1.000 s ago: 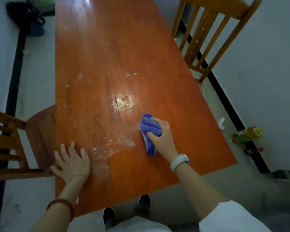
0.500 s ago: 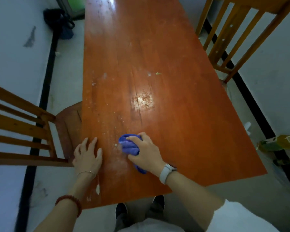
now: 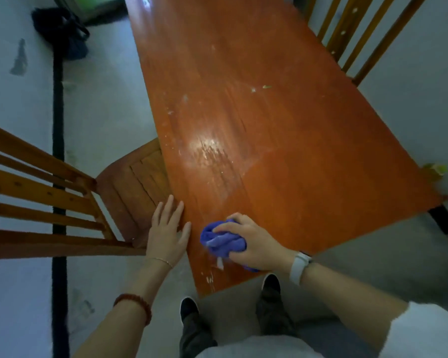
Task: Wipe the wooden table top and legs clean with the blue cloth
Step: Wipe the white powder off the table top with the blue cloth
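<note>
A long reddish wooden table (image 3: 282,140) runs away from me, with whitish dust and crumbs across its middle and near left corner. My right hand (image 3: 254,244) grips a bunched blue cloth (image 3: 221,240) and presses it on the top close to the near edge. My left hand (image 3: 167,232) lies flat, fingers spread, on the table's left edge beside the cloth. The table legs are hidden under the top.
A wooden chair (image 3: 62,200) is tucked against the table's left side, its seat partly under the top. Another chair (image 3: 360,34) stands at the far right. A dark bag (image 3: 62,32) lies on the floor far left. My shoes (image 3: 269,288) show below the near edge.
My right hand has dragged the cloth toward me and to the left, from mid-table to the near edge. My left hand stays on the left edge. The view has shifted left.
</note>
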`<state>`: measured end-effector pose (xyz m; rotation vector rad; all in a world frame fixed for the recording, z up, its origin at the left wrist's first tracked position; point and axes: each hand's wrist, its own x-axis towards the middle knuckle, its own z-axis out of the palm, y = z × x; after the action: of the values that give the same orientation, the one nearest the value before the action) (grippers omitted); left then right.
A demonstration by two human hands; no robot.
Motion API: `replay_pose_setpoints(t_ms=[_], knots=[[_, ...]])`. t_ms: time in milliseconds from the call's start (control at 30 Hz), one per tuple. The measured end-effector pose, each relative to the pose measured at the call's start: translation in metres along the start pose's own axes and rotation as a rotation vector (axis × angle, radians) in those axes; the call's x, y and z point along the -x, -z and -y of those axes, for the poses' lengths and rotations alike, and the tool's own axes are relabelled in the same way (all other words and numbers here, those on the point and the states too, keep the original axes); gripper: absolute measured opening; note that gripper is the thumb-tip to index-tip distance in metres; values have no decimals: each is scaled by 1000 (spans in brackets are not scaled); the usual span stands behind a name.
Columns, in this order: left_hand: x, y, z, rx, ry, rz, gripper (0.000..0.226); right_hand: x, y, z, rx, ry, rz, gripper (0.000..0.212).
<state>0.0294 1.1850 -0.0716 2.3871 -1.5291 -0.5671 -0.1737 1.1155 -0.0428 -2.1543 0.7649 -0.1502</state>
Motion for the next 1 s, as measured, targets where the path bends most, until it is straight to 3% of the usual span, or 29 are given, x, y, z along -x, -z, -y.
replay_pose_setpoints(t_ms=[67, 133, 200, 267, 400, 433, 500, 600, 667, 733, 800, 833, 900, 967, 1000], knots=[[-2, 5, 9, -36, -76, 55, 53, 4, 6, -1, -7, -53, -214, 54], [-3, 10, 15, -62, -107, 107, 54, -1, 25, -20, 53, -306, -528, 53], [-5, 15, 19, -86, -127, 146, 54, -3, 31, -26, 143, -611, -679, 47], [-7, 19, 22, -93, -142, 185, 55, 2, 4, -8, 194, -691, -619, 48], [-9, 18, 29, -2, -175, 204, 56, 32, -84, 61, -17, -242, -158, 51], [-10, 17, 30, 12, -184, 201, 55, 39, -89, 67, -70, -192, -117, 51], [-11, 16, 33, 11, -202, 201, 56, 43, -77, 55, -107, -220, -304, 54], [-12, 16, 34, -4, -215, 211, 55, 40, -50, 32, -78, -592, -709, 51], [-11, 17, 34, -9, -226, 209, 55, 32, -61, 42, 73, -679, -726, 50], [-12, 18, 34, -11, -232, 208, 56, 26, -92, 67, 103, -410, -473, 52], [-12, 20, 35, -19, -237, 214, 56, 31, -111, 92, -55, -221, -141, 46], [-12, 20, 36, -24, -243, 217, 56, 34, -109, 92, -125, -203, -120, 46], [-14, 21, 37, -29, -253, 219, 57, 33, -89, 77, -180, -280, -387, 50], [-14, 21, 38, -26, -250, 225, 56, 30, -70, 59, -108, -497, -684, 52], [-14, 21, 38, -21, -250, 226, 56, 27, -66, 55, -29, -609, -741, 49]])
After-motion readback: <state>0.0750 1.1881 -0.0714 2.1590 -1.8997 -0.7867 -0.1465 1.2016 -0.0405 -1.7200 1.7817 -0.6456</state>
